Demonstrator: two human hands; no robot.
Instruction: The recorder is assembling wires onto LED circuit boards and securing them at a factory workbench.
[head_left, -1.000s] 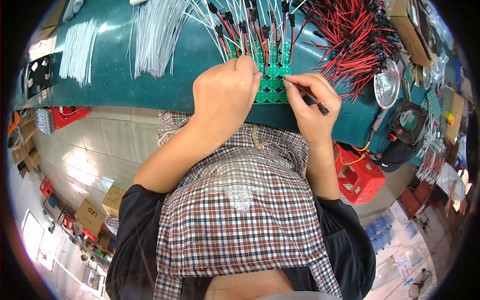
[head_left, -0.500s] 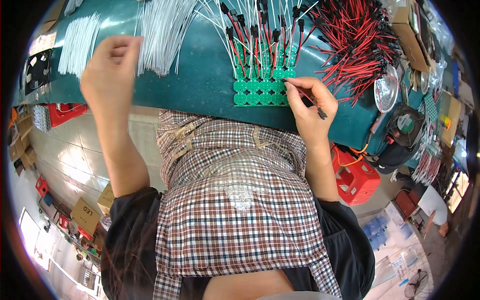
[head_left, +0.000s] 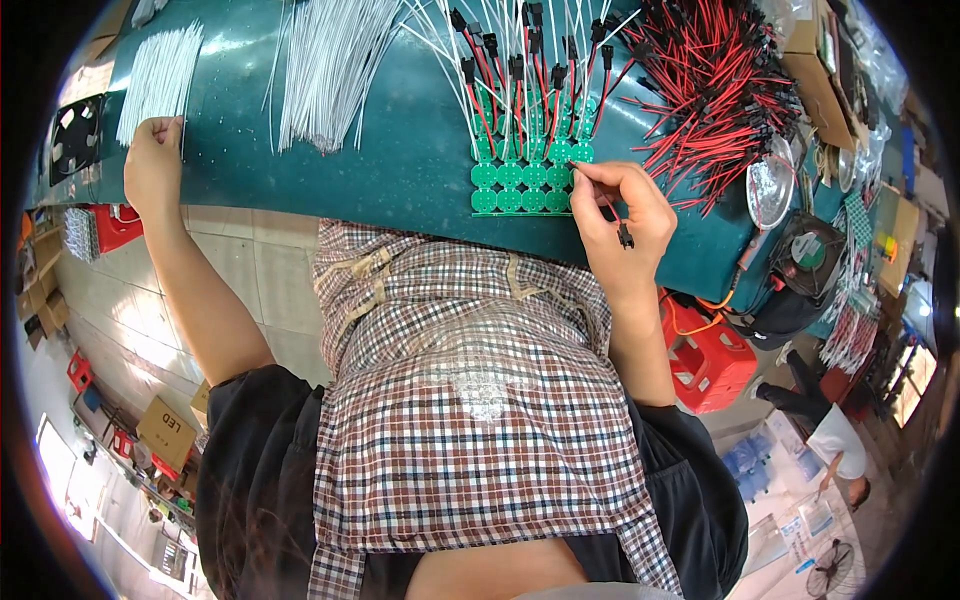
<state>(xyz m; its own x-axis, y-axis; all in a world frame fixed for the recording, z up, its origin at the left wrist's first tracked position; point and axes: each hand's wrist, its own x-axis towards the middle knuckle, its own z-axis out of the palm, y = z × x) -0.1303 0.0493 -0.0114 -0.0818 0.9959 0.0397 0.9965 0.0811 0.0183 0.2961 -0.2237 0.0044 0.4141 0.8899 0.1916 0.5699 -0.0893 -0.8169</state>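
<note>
A green panel of round circuit boards (head_left: 525, 175) lies on the teal bench (head_left: 400, 170), with red, black and white wires rising from its upper rows. My right hand (head_left: 622, 215) rests at the panel's right edge, fingers pinched on a thin wire lead with a black connector (head_left: 625, 238) hanging below. My left hand (head_left: 152, 162) reaches far to the left and touches the lower end of a bundle of white wires (head_left: 160, 80). Whether it grips one I cannot tell.
A second, larger bundle of white wires (head_left: 330, 60) lies mid-bench. A heap of red and black leads (head_left: 720, 80) sits at the right, with a round magnifier (head_left: 768, 192) and a small fan (head_left: 808, 252) beyond. A red crate (head_left: 705, 350) stands under the bench.
My left hand left the green panel and swung far left to the white wire bundle. My right hand stayed at the panel's right edge.
</note>
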